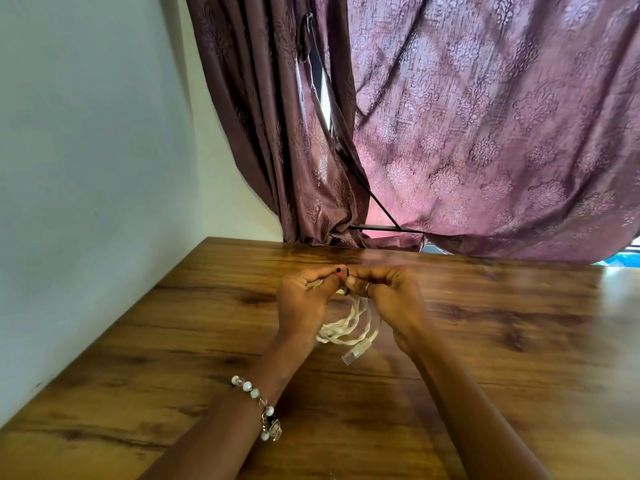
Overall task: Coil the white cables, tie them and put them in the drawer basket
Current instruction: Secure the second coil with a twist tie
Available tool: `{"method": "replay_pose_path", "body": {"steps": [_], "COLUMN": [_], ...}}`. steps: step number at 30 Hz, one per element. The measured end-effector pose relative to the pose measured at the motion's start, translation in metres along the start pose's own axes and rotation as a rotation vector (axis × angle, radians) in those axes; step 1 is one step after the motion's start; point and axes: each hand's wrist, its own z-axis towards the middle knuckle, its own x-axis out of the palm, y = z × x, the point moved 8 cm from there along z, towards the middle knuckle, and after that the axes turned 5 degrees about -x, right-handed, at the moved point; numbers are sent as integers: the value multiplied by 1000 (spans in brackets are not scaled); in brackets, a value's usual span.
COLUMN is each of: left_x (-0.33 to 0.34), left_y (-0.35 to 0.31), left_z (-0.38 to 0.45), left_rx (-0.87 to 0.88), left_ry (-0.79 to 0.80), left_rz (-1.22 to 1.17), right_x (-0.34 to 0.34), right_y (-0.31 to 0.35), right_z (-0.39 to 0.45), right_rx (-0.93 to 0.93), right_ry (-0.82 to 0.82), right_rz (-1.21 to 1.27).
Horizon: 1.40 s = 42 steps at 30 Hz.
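Wall (86, 150): pale, filling the left of the frame.
Bracelet (258, 407): beaded, on the left wrist, lower centre.
Left hand (304, 296): grip closed, fingertips pinching a thin black tie (347, 273) at centre frame.
White cable (346, 327): coiled bundle hanging between the two hands just above the tabletop (173, 341), its clear plug (356, 351) lowest.
Right hand (388, 292): grip closed on the same tie, touching the left fingertips; a ring on one finger.
Curtains (485, 133): purple, patterned, upper right.
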Motion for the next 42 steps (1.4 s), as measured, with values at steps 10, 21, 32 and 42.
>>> {"method": "replay_pose_path", "body": {"steps": [10, 21, 32, 42], "left_x": [9, 12, 9, 15], "left_y": [-23, -23, -23, -29], "left_z": [-4, -4, -2, -7], "left_rx": [321, 386, 347, 306], "left_ry": [63, 105, 114, 204], "left_rz": [322, 355, 340, 295], "right_x": [-9, -11, -7, -10], "right_y": [0, -4, 1, -3], "right_z": [0, -1, -1, -1], "right_rx": [64, 108, 70, 80], "right_ry": [17, 17, 36, 34], "right_rz": [-88, -38, -75, -105]}}
